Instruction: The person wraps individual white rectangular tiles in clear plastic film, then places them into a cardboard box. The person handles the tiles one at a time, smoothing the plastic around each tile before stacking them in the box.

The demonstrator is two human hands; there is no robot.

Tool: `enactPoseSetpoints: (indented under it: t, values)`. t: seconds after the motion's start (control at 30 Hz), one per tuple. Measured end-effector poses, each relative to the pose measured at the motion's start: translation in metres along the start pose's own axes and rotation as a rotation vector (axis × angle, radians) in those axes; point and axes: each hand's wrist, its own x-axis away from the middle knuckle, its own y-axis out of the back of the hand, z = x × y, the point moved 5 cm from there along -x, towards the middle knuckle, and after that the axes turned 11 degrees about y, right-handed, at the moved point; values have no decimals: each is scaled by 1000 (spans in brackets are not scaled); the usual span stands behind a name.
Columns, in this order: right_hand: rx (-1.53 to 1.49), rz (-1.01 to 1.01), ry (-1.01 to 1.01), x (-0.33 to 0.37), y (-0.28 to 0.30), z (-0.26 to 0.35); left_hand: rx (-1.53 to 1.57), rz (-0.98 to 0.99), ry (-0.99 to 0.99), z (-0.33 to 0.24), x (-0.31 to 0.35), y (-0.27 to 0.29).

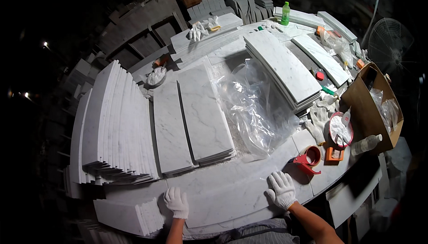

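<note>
One left hand (177,202) rests half-open, seemingly empty; the right hand (282,190) spreads, empty, on a slab (227,196), likely heavy, brittle: hold opposite edges.

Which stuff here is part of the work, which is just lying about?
Likely in the work:
white slab under the gloved left hand and right hand
matching stacked slabs

Apparently lying about, untouched:
green bottle
clear bottle
spare gloves
red tape dispenser
cardboard box

Long white stone-look slab (225,199) w/ faint grey veins, flat, lengthwise L-R, front ctr.
</note>
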Motion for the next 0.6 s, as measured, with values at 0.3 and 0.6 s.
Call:
enactPoseSetpoints:
  t: [0.3,0.6]
  values:
    - [-9,7,-7,-8,-1,0,220,67,-459,-215,-147,19]
    - [-40,8,6,-14,-5,-6,9,410,-522,-238,-187,-20]
